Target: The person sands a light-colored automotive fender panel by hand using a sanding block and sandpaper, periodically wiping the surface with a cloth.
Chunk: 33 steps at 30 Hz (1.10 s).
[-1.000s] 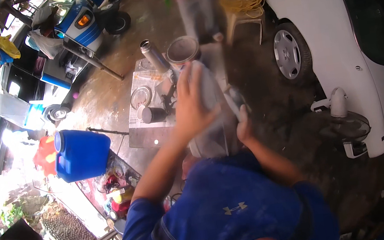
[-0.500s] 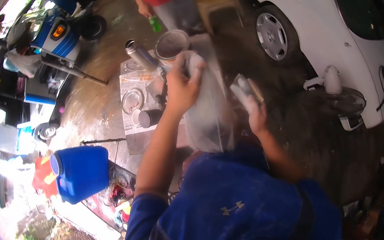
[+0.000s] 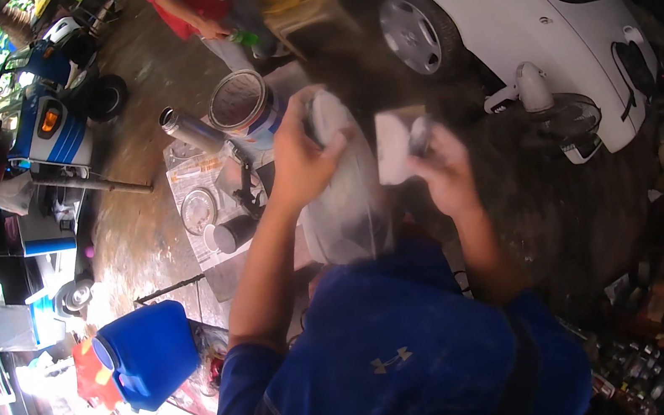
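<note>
My left hand [image 3: 298,165] grips the upper end of a long, rounded, whitish-grey dusty part [image 3: 350,213], with fingers over its far edge and thumb on the near face. The part stands upright in front of my chest, its lower end close to my blue shirt. To the right of it, my right hand [image 3: 447,167] holds a pale, square sheet of sandpaper [image 3: 393,148], slightly apart from the part. Motion blurs the right fingers. A small greyish piece shows between them, too blurred to name.
Beyond my hands, a low table holds an open paint can [image 3: 239,102], a metal flask [image 3: 189,128], a round lid [image 3: 198,211] and a dark cup [image 3: 234,233]. A blue jerrycan [image 3: 153,351] stands left. A person in red [image 3: 193,2], a white car [image 3: 482,8] and a fan [image 3: 570,116] are beyond.
My right hand has risen and turned, bringing the sandpaper's pale face into view. The left hand still grips the part. The view has shifted, and the other person appears farther left.
</note>
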Motion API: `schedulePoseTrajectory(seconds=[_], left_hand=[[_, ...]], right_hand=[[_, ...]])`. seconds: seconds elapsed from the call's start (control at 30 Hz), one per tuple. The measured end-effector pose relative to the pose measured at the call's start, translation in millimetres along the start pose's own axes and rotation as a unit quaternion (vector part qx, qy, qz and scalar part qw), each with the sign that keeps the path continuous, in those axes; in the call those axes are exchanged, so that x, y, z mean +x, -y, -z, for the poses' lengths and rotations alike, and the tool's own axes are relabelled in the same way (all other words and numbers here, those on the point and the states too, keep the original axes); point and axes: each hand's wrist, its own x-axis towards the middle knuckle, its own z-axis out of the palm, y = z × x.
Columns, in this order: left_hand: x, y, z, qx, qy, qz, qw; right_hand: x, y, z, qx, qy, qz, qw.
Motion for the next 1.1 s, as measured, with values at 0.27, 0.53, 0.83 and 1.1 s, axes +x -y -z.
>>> schedulePoseTrajectory(seconds=[0.27,0.53,0.83,1.1], left_hand=[[19.3,16.5,-17.3,-0.074,-0.061,0.009,0.995],[35.3,31.2,-16.0,-0.085,-0.007,0.085,0.993],[35.1,32.7,-19.2,-0.114,0.019,0.090,0.989],[39.7,26.4,-27.3,-0.098,-0.002,0.038,0.994]], right_hand=[[2.6,5.1,-10.2,-0.028,-0.016,-0.001,0.999],[15.1,-12.7,-29.2,-0.282,-0.038,0.026,0.958],[21.2,31.8,-20.9,-0.400,0.083,0.006,0.913],[16.6,4.4,-2.9,-0.265,0.025,-0.003,0.964]])
